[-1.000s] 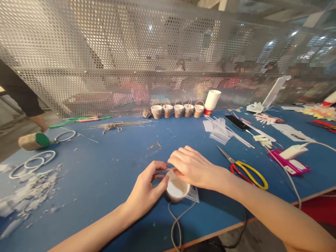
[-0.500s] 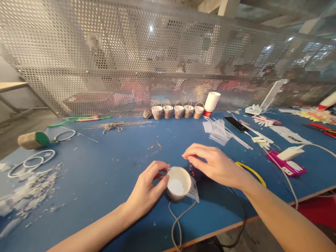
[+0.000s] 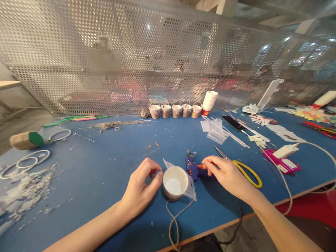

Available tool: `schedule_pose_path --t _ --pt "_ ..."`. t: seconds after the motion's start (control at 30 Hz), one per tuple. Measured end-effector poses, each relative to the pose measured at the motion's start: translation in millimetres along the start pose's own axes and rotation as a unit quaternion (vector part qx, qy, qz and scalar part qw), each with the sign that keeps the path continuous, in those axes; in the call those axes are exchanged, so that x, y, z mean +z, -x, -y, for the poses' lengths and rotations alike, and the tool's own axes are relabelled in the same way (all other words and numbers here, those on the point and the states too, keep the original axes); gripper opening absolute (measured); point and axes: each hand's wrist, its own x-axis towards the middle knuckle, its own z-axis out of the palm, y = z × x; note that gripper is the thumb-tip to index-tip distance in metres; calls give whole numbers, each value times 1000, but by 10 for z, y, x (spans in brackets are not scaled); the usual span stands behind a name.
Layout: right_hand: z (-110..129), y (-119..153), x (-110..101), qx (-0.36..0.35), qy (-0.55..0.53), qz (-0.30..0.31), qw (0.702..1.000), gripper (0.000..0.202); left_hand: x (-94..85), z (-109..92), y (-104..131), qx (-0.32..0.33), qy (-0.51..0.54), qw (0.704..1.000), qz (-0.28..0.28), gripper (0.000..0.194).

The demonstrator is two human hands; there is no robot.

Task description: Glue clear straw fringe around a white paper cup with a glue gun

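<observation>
A small white-lined cup (image 3: 175, 182) stands upright on the blue table, with twine (image 3: 173, 224) trailing from its base toward the front edge. Left of the cup is my left hand (image 3: 143, 185), fingers curled and thumb apart, holding nothing. Thin translucent strips (image 3: 191, 190) lie partly under the cup. To its right a blue hot glue gun (image 3: 192, 169) rests on its side, nozzle pointing away from me. The fingertips of my right hand (image 3: 223, 173) are pinched on its orange trigger. Yellow-handled scissors (image 3: 246, 172) lie partly beneath my right hand.
Several twine-covered mini buckets (image 3: 176, 111) line the back beside stacked paper cups (image 3: 209, 103). Clear strips (image 3: 216, 129), a phone (image 3: 233, 123) and a magenta power strip (image 3: 282, 162) are at right. Paper scraps (image 3: 34, 189) and white rings (image 3: 25, 164) lie left. A perforated metal screen (image 3: 131, 63) stands behind.
My right hand has moved down and back to the glue gun's trigger, uncovering the gun and the scissors. My left hand has drawn slightly away from the cup.
</observation>
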Motion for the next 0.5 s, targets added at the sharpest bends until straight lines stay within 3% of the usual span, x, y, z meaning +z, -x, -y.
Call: schedule_pose_path --t 0.13,0.33,0.5 --pt "-85 -12 46 18 4 -26 999 22 -3 -36 11 -14 -7 998 60 21" --pt "-73 -70 53 116 -61 -27 991 25 9 -39 -1 -40 0 996 78 22" --pt "-114 -84 46 78 -66 -18 995 24 4 -6 0 -48 6 995 85 21"
